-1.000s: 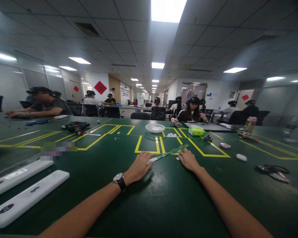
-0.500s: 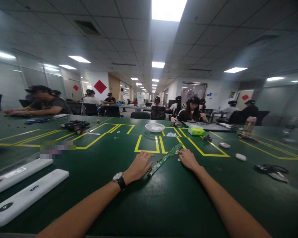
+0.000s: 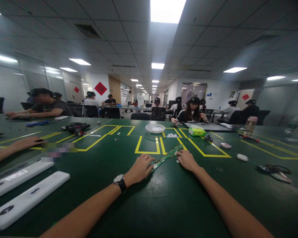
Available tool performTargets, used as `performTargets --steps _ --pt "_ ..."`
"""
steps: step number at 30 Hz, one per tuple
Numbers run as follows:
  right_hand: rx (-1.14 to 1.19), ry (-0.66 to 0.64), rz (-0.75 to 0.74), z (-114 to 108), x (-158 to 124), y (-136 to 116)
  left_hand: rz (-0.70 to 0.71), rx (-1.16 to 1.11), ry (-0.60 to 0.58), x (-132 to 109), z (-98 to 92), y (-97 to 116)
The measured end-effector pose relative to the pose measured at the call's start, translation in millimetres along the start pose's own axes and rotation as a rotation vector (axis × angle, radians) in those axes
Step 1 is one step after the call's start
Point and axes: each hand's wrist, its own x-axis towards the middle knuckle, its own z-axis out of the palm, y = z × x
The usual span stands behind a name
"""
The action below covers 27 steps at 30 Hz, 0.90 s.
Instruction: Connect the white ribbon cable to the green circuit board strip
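Note:
A long, narrow green circuit board [image 3: 167, 157] lies slantwise on the table in front of me, its far end pointing right. My left hand [image 3: 140, 168], with a watch on the wrist, is closed over the near end, thumb and fingers on either side, and hides that end. At the far part of the board, the curled fingers of my right hand [image 3: 188, 160] press against its right edge. A small white scrap shows under those fingertips; whether they also pinch it is hard to see.
Two long white cases [image 3: 32, 196] lie at the left, near another person's hand [image 3: 27, 142]. Beyond the board stand a clear plastic basket [image 3: 155, 128] and a green tissue pack [image 3: 197, 131]. Yellow tape marks [image 3: 149, 152] the green table. Cables [image 3: 274, 172] lie at the right.
My left hand has closed further over the board's near end, which showed before. My right hand has shifted slightly left along the edge. Another person's arm has come in from the left.

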Motion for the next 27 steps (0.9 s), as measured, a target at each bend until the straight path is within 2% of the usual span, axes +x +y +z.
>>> performTargets --steps 2,7,13,19,24,27 --pt "0.029 -0.007 -0.087 -0.2 0.5 -0.5 0.006 0.0 -0.011 -0.2 -0.5 0.9" --pt "-0.008 0.008 -0.06 -1.0 0.6 -1.9 -0.003 -0.011 -0.011 -0.5 -3.8 4.0" --pt "0.074 -0.014 -0.204 -1.9 0.3 -2.4 0.014 -0.011 0.01 0.1 -3.3 4.0" --pt "-0.036 0.031 -0.042 -0.8 0.8 -0.3 0.004 -0.001 0.034 -0.2 -2.6 2.9" --pt "0.021 0.008 -0.134 1.8 -1.3 -4.6 0.01 0.004 0.03 -0.4 -1.9 2.0" --pt "-0.019 0.012 0.022 1.9 -1.0 -6.4 0.007 0.014 0.025 -0.3 -1.5 1.7"
